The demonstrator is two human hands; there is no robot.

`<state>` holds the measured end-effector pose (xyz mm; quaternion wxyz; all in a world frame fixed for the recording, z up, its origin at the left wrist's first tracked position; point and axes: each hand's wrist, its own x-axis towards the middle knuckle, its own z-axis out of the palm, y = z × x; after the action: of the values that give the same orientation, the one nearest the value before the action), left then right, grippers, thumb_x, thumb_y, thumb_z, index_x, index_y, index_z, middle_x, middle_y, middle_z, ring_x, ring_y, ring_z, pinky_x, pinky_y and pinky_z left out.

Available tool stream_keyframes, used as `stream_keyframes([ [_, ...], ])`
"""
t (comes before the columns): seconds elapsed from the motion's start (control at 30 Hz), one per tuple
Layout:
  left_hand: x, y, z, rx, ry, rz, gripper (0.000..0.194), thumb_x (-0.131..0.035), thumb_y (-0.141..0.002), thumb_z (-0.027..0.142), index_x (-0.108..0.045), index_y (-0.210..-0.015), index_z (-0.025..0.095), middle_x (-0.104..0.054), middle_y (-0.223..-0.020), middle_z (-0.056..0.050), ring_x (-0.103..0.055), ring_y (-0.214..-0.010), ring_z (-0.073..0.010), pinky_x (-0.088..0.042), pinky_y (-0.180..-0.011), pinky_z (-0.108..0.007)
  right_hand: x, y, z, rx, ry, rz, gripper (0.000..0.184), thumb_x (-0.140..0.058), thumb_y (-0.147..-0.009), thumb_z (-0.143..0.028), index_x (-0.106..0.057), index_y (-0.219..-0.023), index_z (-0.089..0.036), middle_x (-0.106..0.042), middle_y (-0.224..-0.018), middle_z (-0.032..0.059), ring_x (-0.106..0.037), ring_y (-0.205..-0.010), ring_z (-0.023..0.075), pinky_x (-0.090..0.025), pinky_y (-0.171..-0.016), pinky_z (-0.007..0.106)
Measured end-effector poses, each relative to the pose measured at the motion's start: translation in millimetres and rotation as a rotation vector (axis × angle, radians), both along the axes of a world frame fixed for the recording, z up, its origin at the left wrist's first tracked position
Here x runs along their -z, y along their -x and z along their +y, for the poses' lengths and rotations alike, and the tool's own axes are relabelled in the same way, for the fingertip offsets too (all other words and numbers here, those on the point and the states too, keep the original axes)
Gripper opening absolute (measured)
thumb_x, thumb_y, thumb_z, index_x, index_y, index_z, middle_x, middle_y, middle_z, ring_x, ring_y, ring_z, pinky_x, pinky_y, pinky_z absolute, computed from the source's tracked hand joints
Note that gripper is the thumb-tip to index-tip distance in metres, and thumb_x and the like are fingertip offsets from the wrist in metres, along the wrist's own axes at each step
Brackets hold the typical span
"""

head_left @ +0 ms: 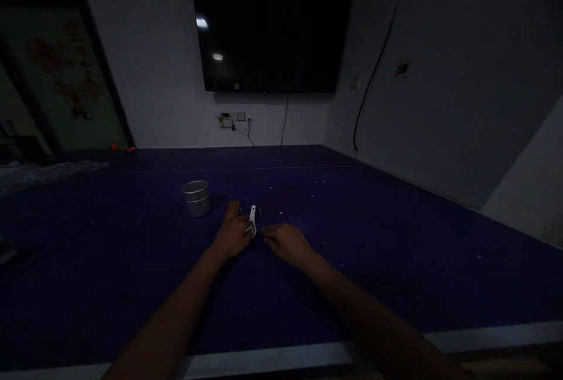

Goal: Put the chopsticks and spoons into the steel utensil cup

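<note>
My left hand [233,236] rests on the purple surface with its fingertips closed around the bowl end of a white soup spoon [253,214], whose handle points away from me. Just beyond that hand lies a row of brown chopsticks [233,209], partly hidden by my fingers. Close by on the right, my right hand [285,240] pinches the near end of a thin, dark metal piece of cutlery [261,213]; in the dim light I cannot tell whether it is a spoon or a fork. A silver metal cup [196,198] stands upright to the left of both hands.
Small white scraps [280,212] dot the purple surface [373,239]. Clear plastic sheeting [48,173] lies at the far left, and small orange items [127,149] sit by the back wall. A television [277,37] hangs there, with a black cable [378,69] down the right wall.
</note>
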<state>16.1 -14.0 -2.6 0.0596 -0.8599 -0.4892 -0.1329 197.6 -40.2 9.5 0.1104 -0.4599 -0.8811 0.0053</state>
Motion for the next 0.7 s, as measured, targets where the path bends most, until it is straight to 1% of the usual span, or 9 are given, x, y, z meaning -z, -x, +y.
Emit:
stream_keyframes([
  [0.1,-0.3,-1.6,-1.3,0.001,0.003,-0.013,0.026,-0.042,-0.083,0.026,-0.066,-0.09,0.019,-0.063,-0.107,-0.008,-0.055,-0.104,-0.023,-0.021,-0.107,-0.049,0.3,0.5,-0.4,0.037,0.008,-0.053,0.03,-0.042,-0.089,-0.023,-0.064,-0.108,-0.026,-0.068,-0.104,0.0061,-0.061,-0.098,0.0182,-0.042,-0.082,0.026],
  [0.27,3.9,-5.3,-2.1,-0.052,-0.009,-0.05,0.026,-0.041,-0.083,0.03,-0.065,-0.086,0.02,-0.064,-0.1,-0.008,-0.054,-0.104,-0.0235,-0.014,-0.108,-0.053,-0.3,3.0,-1.6,0.052,0.008,-0.111,0.031,-0.039,-0.089,-0.021,-0.065,-0.106,-0.025,-0.069,-0.103,0.0074,-0.063,-0.096,0.0187,-0.043,-0.08,0.026],
  [0.5,6.4,-6.9,-2.1,-0.069,-0.026,-0.071,0.025,-0.042,-0.083,0.03,-0.064,-0.086,0.02,-0.065,-0.099,-0.008,-0.055,-0.102,-0.0234,-0.011,-0.108,-0.053,-3.7,4.3,-4.0,0.083,0.047,-0.113,0.033,-0.037,-0.091,-0.023,-0.064,-0.111,-0.026,-0.069,-0.103,0.0078,-0.061,-0.099,0.0185,-0.042,-0.083,0.025],
  [0.7,6.7,-5.9,-1.2,-0.075,-0.002,-0.081,0.024,-0.042,-0.083,0.029,-0.064,-0.086,0.021,-0.065,-0.1,-0.007,-0.055,-0.103,-0.0225,-0.009,-0.109,-0.053,-2.6,4.2,-2.2,0.064,0.046,-0.097,0.033,-0.039,-0.09,-0.022,-0.062,-0.114,-0.026,-0.068,-0.106,0.0071,-0.062,-0.099,0.0184,-0.043,-0.083,0.025],
])
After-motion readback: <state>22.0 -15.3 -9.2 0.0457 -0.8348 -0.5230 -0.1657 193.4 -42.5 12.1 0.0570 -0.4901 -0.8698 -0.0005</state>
